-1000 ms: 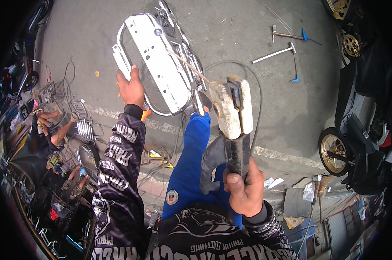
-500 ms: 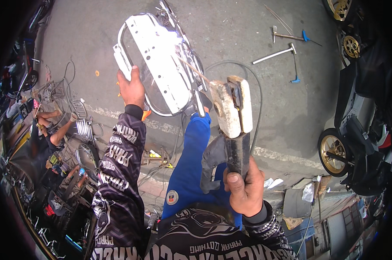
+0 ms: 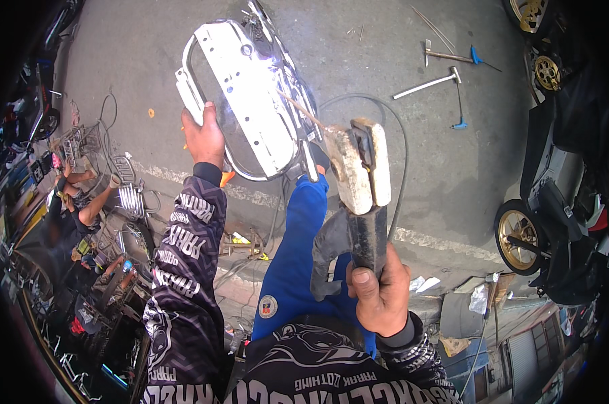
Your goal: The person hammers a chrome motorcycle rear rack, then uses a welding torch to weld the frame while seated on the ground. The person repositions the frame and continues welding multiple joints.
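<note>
My left hand (image 3: 205, 138) is closed round the near left tube of a shiny metal rack (image 3: 251, 111), which has a flat plate with holes and rounded tube sides. In my right hand (image 3: 382, 293) is a welding electrode holder (image 3: 362, 172) with pale, worn jaws and a dark handle. A thin welding rod (image 3: 303, 111) runs from the jaws up and left to the rack. White-blue glare (image 3: 271, 65) burns at the plate's right edge and hides the rod's tip. The rack's far right side holds a tangle of tubes, partly washed out.
A cable (image 3: 404, 135) loops across the grey ground behind the holder. Hammers (image 3: 425, 84) and thin rods lie farther right. A motorcycle (image 3: 553, 182) stands at the right edge. At left, another person (image 3: 82, 195) sits among metal frames.
The glare on the plate has shrunk somewhat, and a round hole near its top shows more plainly. Both hands and the rack stay almost where they were.
</note>
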A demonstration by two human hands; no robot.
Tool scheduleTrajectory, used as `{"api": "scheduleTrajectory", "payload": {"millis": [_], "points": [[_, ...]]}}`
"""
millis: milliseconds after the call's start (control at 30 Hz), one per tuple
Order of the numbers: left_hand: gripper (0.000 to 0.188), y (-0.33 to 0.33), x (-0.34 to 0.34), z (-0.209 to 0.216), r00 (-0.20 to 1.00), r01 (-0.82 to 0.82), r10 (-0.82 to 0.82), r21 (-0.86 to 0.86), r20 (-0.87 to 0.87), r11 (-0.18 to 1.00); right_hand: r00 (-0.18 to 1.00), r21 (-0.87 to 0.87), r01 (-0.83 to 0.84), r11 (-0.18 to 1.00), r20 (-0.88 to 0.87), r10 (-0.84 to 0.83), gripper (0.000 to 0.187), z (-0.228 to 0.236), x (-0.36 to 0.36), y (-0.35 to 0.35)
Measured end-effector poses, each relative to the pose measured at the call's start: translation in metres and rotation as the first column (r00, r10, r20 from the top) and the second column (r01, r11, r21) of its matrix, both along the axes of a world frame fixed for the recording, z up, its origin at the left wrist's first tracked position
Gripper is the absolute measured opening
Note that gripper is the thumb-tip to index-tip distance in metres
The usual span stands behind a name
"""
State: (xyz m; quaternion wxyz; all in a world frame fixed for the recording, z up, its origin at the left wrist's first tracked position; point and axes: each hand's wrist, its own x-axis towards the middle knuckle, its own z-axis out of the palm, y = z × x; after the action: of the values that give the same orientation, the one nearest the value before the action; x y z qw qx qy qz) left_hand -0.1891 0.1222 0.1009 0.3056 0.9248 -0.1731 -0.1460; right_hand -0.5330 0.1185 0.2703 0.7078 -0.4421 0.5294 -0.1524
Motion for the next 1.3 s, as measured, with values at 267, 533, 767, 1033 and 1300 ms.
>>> {"api": "scheduleTrajectory", "payload": {"millis": [267, 533, 767, 1033, 1300], "points": [[0.059, -0.002, -0.002, 0.005, 0.994, -0.011, 0.001, -0.093, -0.11, 0.996, 1.0, 0.008, 0.009, 1.0, 0.02, -0.009, 0.059, -0.001, 0.001, -0.001], [0.056, 0.006, 0.007, -0.005, 0.993, 0.082, -0.093, -0.146, -0.068, 0.986, 1.0, 0.086, -0.012, 0.996, 0.014, 0.011, 0.038, 0.0, -0.005, -0.004], [0.062, 0.004, 0.007, -0.005, 0.996, 0.016, -0.023, -0.078, -0.083, 0.997, 1.0, 0.085, -0.012, 0.996, 0.021, 0.01, 0.038, -0.001, -0.005, -0.004], [0.062, 0.004, 0.007, -0.006, 1.0, 0.008, -0.009, -0.052, -0.021, 0.999, 1.0, 0.051, -0.027, 0.998, 0.014, 0.026, 0.037, -0.002, -0.004, -0.003], [0.06, 0.0, 0.001, 0.002, 1.0, 0.0, -0.002, -0.062, -0.029, 0.998, 0.999, 0.065, -0.029, 0.997, 0.019, 0.028, 0.037, -0.003, -0.002, -0.002]]}}
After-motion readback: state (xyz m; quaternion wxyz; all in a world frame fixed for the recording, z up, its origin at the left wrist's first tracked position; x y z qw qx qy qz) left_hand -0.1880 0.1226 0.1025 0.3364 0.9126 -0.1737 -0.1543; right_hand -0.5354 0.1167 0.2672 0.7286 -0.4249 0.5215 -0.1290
